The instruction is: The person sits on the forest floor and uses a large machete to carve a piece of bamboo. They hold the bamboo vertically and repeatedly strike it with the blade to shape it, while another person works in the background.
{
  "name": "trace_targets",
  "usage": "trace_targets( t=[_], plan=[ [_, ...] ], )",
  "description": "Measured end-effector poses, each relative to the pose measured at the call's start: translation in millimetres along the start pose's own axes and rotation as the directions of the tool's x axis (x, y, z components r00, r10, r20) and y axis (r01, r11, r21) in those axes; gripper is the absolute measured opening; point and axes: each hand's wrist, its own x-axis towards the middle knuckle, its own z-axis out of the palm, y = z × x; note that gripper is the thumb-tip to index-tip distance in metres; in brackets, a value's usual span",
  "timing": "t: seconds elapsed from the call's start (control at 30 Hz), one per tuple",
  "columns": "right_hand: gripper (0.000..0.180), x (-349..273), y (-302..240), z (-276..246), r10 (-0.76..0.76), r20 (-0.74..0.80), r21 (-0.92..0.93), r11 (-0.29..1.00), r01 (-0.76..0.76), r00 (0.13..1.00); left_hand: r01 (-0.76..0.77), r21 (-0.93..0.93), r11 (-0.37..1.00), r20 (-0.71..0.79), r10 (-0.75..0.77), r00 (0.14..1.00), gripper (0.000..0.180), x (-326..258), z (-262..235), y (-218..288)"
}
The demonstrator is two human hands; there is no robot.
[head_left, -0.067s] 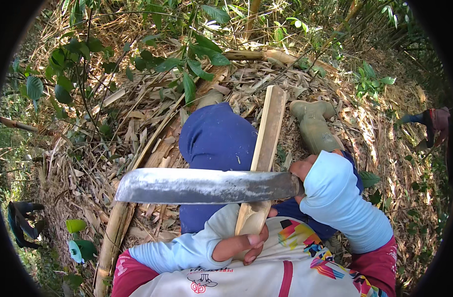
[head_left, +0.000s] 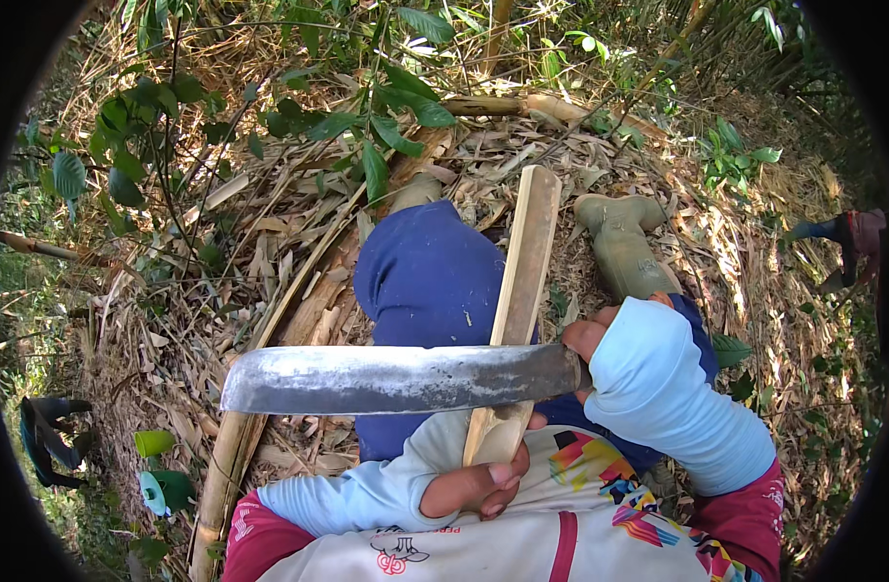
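Head view: head-worn fisheye.
Camera is aimed steeply downward; shirt [head_left: 508,555] is cut by lower edge, left hand [head_left: 464,487] and right hand [head_left: 584,338] are seen close, leaf litter [head_left: 294,238] farther out.

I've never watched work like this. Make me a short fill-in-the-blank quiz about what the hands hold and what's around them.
1. The right hand grips the long knife by its ____.
2. In the picture, the left hand holds the ____ end of the wooden strip.
3. From this view, the blade crosses in ____ of the strip.
4. The trousers are dark ____.

Missing words: handle; lower; front; blue.
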Motion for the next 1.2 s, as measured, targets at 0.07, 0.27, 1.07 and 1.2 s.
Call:
trace_targets(
  t=[0.07, 0.27, 1.07, 1.2],
  plan=[
    [0.02, 4.8, -1.5, -0.1, -0.027, 0.013, -0.019, 0.999, 0.028, 1.0, -0.015, 0.027, 1.0, -0.019, 0.016, 1.0, 0.054, -3.1, -0.3, -0.8],
    [0.015, 10.5, 1.3, -4.4, -0.08, -0.002, -0.044, 0.996, 0.08, 0.997, -0.04, 0.155, 0.987, -0.043, 0.047, 0.998, 0.045, 0.2, -2.0, 1.4],
    [0.015, 24.6, 13.4, -4.8, -0.113, -0.022, -0.139, 0.984, 0.109, 0.993, -0.016, 0.165, 0.986, -0.125, 0.037, 0.991, 0.041, 2.6, 2.6, 5.1],
    [0.016, 30.1, 15.4, -8.4, -0.122, -0.044, -0.113, 0.987, 0.116, 0.992, -0.03, 0.183, 0.983, -0.088, 0.047, 0.995, 0.04, 2.8, -1.5, 5.9]
  ],
)
